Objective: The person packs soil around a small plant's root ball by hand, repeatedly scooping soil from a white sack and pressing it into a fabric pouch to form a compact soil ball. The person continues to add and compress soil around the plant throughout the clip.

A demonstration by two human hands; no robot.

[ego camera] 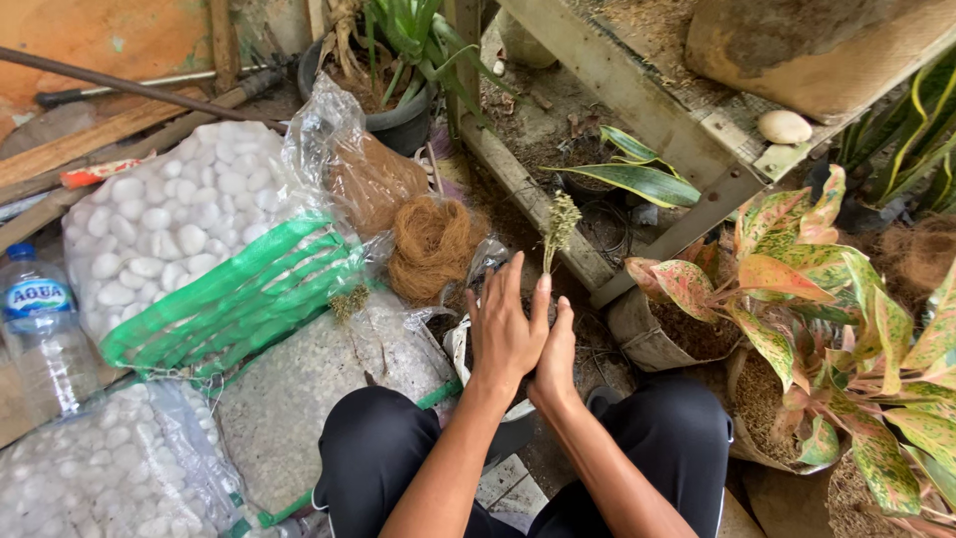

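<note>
1. Sprig (pixel 561 224), a thin dry-looking stem with a seed-like tuft, stands upright just above both hands, near the coconut fibre (pixel 430 249).
2. Left hand (pixel 506 334) is spread flat; right hand (pixel 558 359) presses beside it, fingers extended, pinching the stem's base.
3. Probably light and brittle: best held low on the stem, gently.
</note>
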